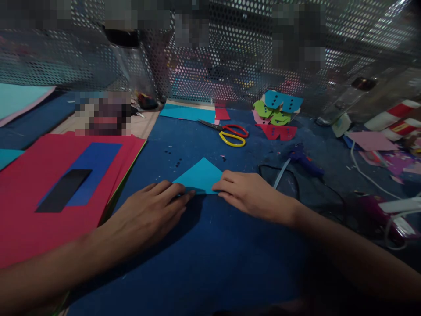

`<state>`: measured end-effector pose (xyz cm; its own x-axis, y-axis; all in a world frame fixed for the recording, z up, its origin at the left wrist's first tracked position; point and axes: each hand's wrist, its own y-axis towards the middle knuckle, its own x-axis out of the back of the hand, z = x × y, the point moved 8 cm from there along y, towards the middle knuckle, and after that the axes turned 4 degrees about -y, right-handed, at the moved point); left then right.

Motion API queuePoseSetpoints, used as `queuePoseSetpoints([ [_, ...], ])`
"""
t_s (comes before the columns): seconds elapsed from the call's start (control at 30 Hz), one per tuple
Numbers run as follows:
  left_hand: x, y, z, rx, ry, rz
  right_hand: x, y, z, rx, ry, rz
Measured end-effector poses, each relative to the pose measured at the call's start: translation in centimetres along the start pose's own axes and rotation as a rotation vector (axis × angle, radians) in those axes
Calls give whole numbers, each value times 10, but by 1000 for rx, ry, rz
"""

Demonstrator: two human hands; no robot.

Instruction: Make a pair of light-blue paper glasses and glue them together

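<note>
Turquoise paper triangle point(200, 177) lies at mid-desk point(210, 254), apex pointing away from the person, long edge nearest.

Left hand point(164, 199): narrow, fingers together over the triangle's left corner; pinching or only pressing, cannot tell. Right hand point(245, 191): narrow, fingertips and thumb drawn together, holding the right corner. Both hands touch the paper; the middle of the triangle shows between them.

Beyond the triangle: small black dots point(178, 163) scattered on the desk; scissors point(221, 129) lying with blades apart only slightly or not at all (cannot tell), 1 handle loop red, 1 yellow. Behind the scissors, a turquoise strip point(187, 113) near the perforated metal panel point(230, 66).

Right of the scissors: overlapping paper cutouts point(279, 105) in turquoise, green, pink and red, several bearing black dots. Nearer the right hand, a dark blue glue gun point(305, 161) on its side, pale glue stick point(282, 173) protruding.

Left side: red sheets point(75, 232) in a stack, left forearm crossing their near part. On top, 1 blue rectangle point(98, 166), partly covered by 1 black strip point(64, 191).
</note>
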<state>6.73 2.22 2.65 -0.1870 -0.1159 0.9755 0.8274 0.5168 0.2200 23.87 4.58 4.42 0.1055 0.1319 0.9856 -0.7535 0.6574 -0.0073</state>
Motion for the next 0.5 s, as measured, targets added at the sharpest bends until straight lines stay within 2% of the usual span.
queuePoseSetpoints([
  [0.37, -4, 2, 0, 54, -55, 51, -3, 1, 2, 16, 38, -12],
  [0.5, -7, 1, -3, 34, -58, 45, -2, 1, 6, 23, -16, -31],
])
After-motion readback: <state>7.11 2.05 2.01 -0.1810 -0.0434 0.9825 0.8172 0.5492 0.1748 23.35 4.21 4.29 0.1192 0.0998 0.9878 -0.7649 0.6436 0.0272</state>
